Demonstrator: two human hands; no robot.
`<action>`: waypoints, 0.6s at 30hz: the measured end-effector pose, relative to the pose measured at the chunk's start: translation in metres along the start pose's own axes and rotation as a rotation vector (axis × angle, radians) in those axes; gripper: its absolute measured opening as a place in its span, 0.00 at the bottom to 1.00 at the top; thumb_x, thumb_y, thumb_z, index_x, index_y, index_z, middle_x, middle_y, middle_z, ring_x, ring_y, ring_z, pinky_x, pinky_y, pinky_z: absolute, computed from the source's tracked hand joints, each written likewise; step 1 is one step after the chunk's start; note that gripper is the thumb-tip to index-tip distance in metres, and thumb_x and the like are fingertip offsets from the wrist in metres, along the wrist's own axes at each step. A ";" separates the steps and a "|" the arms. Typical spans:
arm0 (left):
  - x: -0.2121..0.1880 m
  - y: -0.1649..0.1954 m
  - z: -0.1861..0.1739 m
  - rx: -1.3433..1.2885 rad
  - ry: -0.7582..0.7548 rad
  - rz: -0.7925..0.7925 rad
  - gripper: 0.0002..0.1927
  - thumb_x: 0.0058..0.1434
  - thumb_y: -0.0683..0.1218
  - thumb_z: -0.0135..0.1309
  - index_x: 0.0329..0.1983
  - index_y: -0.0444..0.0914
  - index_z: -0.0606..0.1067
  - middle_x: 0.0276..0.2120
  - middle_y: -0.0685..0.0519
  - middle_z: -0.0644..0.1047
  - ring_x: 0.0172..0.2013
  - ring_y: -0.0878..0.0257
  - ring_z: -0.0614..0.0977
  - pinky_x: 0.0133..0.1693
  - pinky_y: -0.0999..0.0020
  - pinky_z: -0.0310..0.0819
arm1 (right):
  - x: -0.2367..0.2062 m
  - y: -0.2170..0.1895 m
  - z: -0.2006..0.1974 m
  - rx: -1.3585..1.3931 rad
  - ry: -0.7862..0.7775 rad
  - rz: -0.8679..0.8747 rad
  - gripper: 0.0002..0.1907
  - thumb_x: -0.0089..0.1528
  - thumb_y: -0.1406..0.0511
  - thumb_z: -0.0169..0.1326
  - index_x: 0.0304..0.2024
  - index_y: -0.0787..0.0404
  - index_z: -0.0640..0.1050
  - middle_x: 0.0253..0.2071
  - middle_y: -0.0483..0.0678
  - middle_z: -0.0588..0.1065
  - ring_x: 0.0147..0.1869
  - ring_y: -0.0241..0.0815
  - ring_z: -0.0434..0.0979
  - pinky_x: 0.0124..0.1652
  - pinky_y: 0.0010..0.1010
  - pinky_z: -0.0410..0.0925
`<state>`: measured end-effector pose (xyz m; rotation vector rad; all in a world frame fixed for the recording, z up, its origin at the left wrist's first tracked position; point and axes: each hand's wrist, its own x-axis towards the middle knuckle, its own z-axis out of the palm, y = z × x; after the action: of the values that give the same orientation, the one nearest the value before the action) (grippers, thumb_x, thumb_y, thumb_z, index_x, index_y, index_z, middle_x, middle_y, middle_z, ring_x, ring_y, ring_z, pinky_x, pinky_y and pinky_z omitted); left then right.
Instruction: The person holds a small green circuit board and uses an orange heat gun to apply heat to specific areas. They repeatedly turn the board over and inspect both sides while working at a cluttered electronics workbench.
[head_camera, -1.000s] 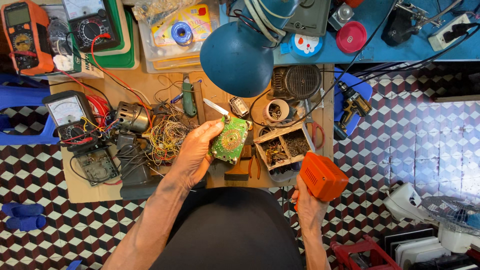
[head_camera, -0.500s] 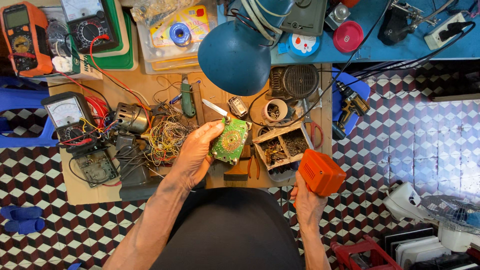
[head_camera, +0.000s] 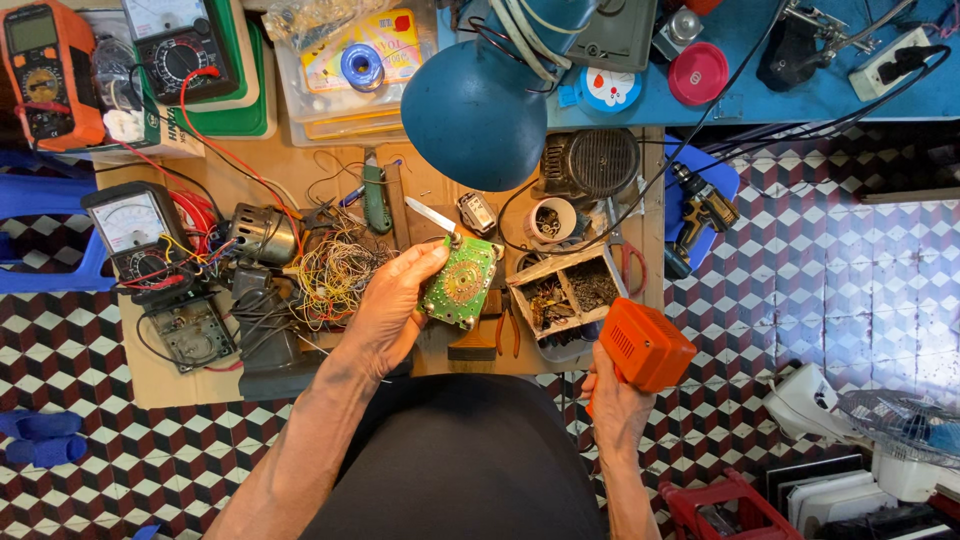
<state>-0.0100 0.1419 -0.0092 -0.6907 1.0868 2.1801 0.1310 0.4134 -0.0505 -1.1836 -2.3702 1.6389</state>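
A floor (head_camera: 820, 260) of small checkered tiles in red, white and black fills most of the view, and over it stands one low wooden counter (head_camera: 300, 165) crowded with tools. One blue lamp shade (head_camera: 475, 115) hangs over the counter's middle. Three meters lie at the left: an orange digital one (head_camera: 45, 65), a black dial one (head_camera: 175, 50) beside it, and a grey needle one (head_camera: 135, 225) lower down. One small metal motor (head_camera: 262, 232) sits by a single tangle of thin coloured wires (head_camera: 335, 265). One wooden two-compartment tray (head_camera: 565, 295) holds dark small parts, with one white cup (head_camera: 552, 220) of bits behind it. One cordless drill (head_camera: 695, 215) lies on a blue stool at the counter's right edge.

The right hand (head_camera: 615, 405), closed around a grip, holds one orange soldering gun (head_camera: 645, 345) off the counter's near right corner, above the floor. The left hand (head_camera: 385, 310) is curled loosely with thumb and fingers pinching one green circuit board (head_camera: 460, 282), held tilted above the counter's near middle. One metal blade (head_camera: 432, 215) lies just behind the board
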 end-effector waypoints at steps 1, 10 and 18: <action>0.000 0.000 0.000 0.001 0.001 -0.001 0.18 0.69 0.49 0.49 0.56 0.33 0.72 0.44 0.50 0.79 0.42 0.65 0.83 0.44 0.68 0.82 | 0.000 0.000 0.001 -0.021 0.001 0.007 0.11 0.64 0.61 0.57 0.45 0.61 0.78 0.25 0.44 0.75 0.23 0.32 0.74 0.22 0.24 0.71; 0.000 -0.001 0.000 0.001 0.020 -0.010 0.17 0.69 0.49 0.50 0.55 0.34 0.74 0.44 0.52 0.80 0.42 0.67 0.82 0.43 0.69 0.81 | -0.001 -0.006 0.003 -0.019 0.033 0.032 0.12 0.64 0.62 0.57 0.45 0.62 0.78 0.27 0.45 0.75 0.23 0.32 0.74 0.21 0.25 0.70; 0.004 -0.006 -0.006 -0.021 -0.003 -0.003 0.17 0.69 0.49 0.50 0.55 0.34 0.74 0.43 0.51 0.80 0.42 0.65 0.82 0.43 0.67 0.82 | -0.005 -0.008 -0.002 -0.109 0.021 -0.013 0.12 0.67 0.62 0.58 0.47 0.64 0.77 0.25 0.48 0.75 0.24 0.33 0.75 0.25 0.23 0.71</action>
<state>-0.0073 0.1414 -0.0185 -0.6983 1.0618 2.1925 0.1307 0.4110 -0.0417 -1.1925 -2.4781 1.5028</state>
